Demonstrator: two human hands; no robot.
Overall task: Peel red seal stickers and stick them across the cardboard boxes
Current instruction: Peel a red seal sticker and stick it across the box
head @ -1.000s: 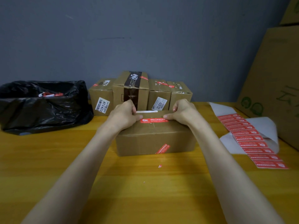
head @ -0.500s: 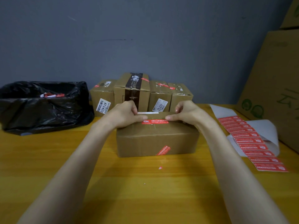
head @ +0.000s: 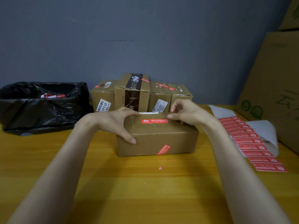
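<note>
A brown cardboard box [head: 163, 139] lies on the yellow table in front of me. A red seal sticker [head: 154, 121] is stuck flat across its top, and a second red sticker [head: 163, 149] sits slanted on its front face. My left hand [head: 116, 122] clasps the box's left end, thumb down the front and fingers over the top. My right hand [head: 187, 113] hovers over the top right corner with its fingers spread and lifted, thumb tip near the sticker's right end. A strip of red seal stickers [head: 249, 140] on white backing paper lies to the right.
Several sealed cardboard boxes [head: 134, 92] stand in a row against the grey wall behind. A black rubbish bag [head: 40, 107] with scraps sits at the left. Large cardboard sheets [head: 275, 88] lean at the right. A tiny red scrap [head: 160, 167] lies on the table [head: 145, 191].
My left hand has shifted from pressing the sticker to clasping the box's left end. My right hand has lifted its fingers off the top. The sticker now lies fully uncovered.
</note>
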